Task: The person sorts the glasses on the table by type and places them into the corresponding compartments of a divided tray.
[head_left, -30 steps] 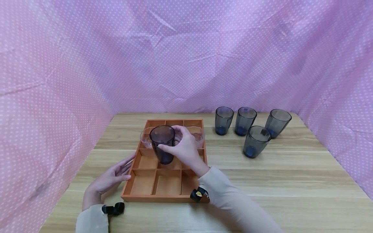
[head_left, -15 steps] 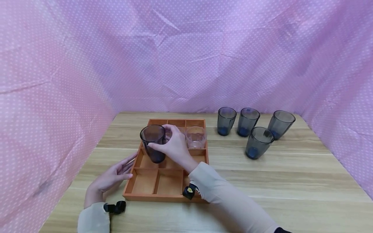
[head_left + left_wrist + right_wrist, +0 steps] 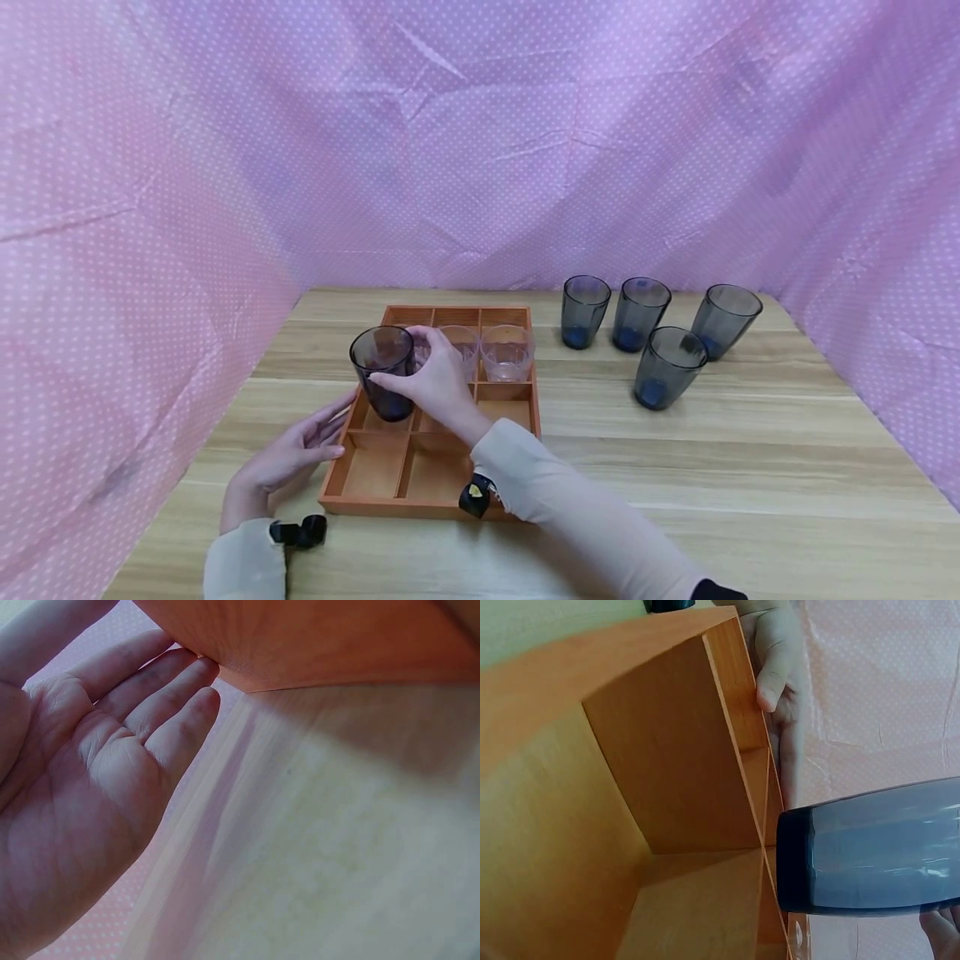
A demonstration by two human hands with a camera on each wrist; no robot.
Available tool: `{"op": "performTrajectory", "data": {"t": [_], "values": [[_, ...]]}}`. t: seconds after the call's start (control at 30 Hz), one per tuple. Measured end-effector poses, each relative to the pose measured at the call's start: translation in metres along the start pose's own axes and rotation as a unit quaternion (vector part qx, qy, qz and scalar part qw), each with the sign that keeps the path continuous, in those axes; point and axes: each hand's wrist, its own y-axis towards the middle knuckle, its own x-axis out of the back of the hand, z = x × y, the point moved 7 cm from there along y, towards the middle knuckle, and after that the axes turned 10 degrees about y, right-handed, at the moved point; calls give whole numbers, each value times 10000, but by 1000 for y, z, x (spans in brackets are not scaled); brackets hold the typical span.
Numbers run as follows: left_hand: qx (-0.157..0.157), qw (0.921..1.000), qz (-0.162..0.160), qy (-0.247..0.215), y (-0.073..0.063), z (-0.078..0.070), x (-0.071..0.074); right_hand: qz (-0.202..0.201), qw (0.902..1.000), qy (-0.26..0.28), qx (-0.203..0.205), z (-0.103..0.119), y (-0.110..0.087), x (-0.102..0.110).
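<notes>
My right hand point(image 3: 442, 387) holds a smoky dark drinking glass point(image 3: 384, 375), thumb on the near side and fingers behind. The glass is over the left compartment of the middle row in a wooden divided box point(image 3: 423, 507). In the right wrist view the base of the dark glass point(image 3: 877, 851) shows beside the box's top edges. My left hand point(image 3: 288, 457) touches the box's left side with extended fingers, seen also in the left wrist view. Clear glasses point(image 3: 507, 357) stand in the back row, the leftmost one mostly hidden by my right hand and the dark glass.
Several more smoky glasses stand on the wooden table point(image 3: 750, 467) to the right of the box, the nearest glass point(image 3: 667, 368) in front of the others. A pink dotted cloth point(image 3: 480, 167) hangs behind and at both sides.
My right hand has carried the dark glass leftward, from over the middle of the box to its left column. The left hand stays against the box.
</notes>
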Motion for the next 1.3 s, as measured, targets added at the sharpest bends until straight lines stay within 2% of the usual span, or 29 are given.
{"op": "performTrajectory", "data": {"t": [0.2,0.4,0.67,1.1,1.3], "values": [[-59,9999,-17,97,0,0,1,96,9996,-18,-261,-5,-3,-4],[38,9999,-33,92,1,2,1,117,9971,370,-660,-15,-5,-7],[119,9999,-60,59,1,-1,1,74,9935,395,-1061,-24,-7,-9],[351,9992,-141,94,-3,-1,-3,179,9916,209,-1267,-29,-15,-15],[307,9993,-190,99,-5,-3,-6,349,9923,239,-1161,-27,-20,-17]]}}
